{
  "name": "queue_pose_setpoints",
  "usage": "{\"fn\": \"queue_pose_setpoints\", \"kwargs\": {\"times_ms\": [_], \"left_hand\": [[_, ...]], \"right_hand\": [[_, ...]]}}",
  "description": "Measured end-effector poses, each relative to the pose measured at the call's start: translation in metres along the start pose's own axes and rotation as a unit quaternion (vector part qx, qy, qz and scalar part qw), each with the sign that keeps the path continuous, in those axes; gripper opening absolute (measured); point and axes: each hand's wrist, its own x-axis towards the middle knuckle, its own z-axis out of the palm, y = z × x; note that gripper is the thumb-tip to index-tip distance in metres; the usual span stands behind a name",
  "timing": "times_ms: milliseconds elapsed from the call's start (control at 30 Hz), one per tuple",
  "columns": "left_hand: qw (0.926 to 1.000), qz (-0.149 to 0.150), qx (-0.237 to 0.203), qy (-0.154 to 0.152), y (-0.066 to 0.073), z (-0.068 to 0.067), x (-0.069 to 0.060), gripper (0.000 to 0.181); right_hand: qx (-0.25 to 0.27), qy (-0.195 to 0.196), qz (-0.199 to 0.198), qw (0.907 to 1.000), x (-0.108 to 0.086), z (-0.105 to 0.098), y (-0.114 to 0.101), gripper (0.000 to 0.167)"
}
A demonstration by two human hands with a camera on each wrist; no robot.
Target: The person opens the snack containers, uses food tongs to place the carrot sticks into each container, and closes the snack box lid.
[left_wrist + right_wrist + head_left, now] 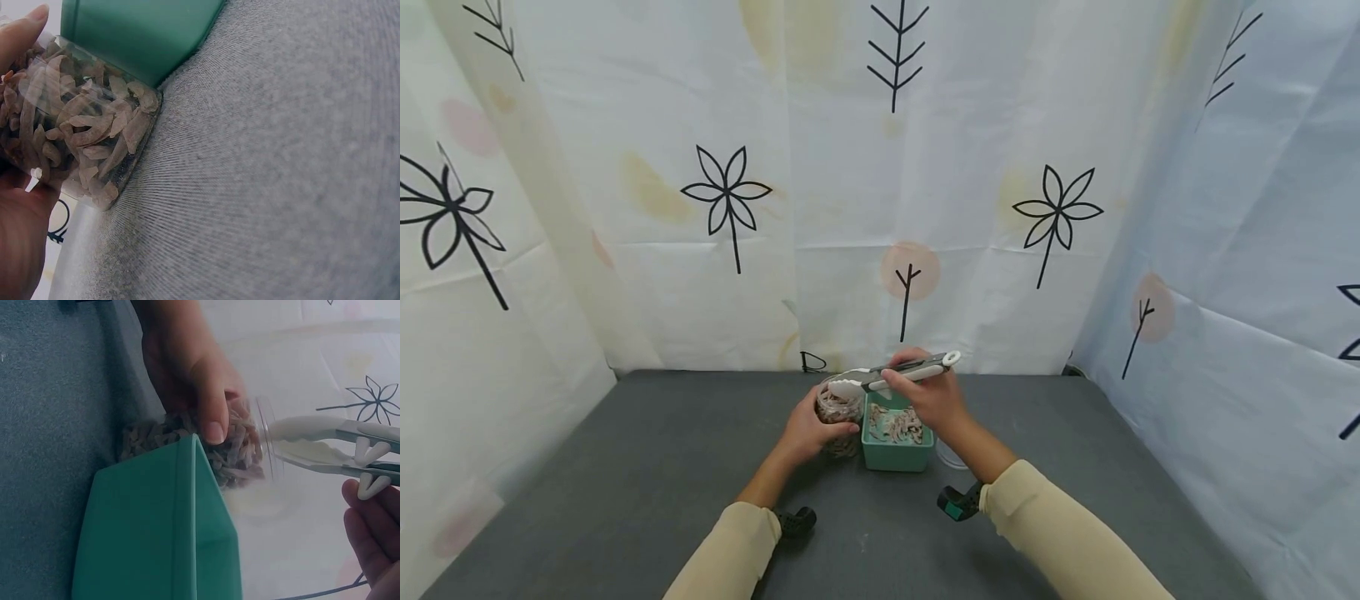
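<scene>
My left hand (805, 432) grips a clear jar (81, 125) packed with brownish-grey dried strips, its thumb across the side. The jar stands upright on the table, touching or very close to a green square container (895, 457). Pale strips (901, 427) lie scattered inside that container. Over the container, my right hand (936, 400) holds grey and white tongs (312, 428). The tongs' white tips are at the jar's open mouth, a little apart. Whether they touch the strips cannot be made out.
A clear round lid (950, 455) lies on the dark grey table (625, 483), right of the container and partly behind the right forearm. A patterned white curtain (850, 183) hangs along the table's back and sides.
</scene>
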Motion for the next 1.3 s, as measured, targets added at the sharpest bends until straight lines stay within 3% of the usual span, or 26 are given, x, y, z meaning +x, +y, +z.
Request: {"fn": "queue_pose_setpoints", "kwargs": {"times_ms": [300, 500, 733, 1000, 1300], "left_hand": [[0.9998, -0.005, 0.007, 0.015, -0.001, 0.000, -0.002, 0.089], [0.9999, -0.007, 0.005, 0.009, -0.001, 0.001, -0.002, 0.092], [0.9999, -0.013, 0.005, 0.005, 0.002, 0.000, 0.000, 0.089], [0.9998, -0.011, 0.014, 0.006, 0.002, -0.001, 0.000, 0.090], [0.9999, -0.006, 0.015, 0.002, 0.001, 0.000, 0.000, 0.090]], "right_hand": [[0.017, 0.007, 0.050, 0.9986, 0.001, 0.000, 0.003, 0.017], [0.105, 0.049, 0.014, 0.9932, 0.001, -0.004, 0.009, 0.018], [0.132, 0.119, -0.017, 0.9839, 0.004, -0.018, 0.024, 0.019], [0.100, 0.173, -0.012, 0.9796, 0.000, -0.040, 0.053, 0.020], [0.075, 0.207, 0.005, 0.9754, -0.009, -0.062, 0.050, 0.021]]}}
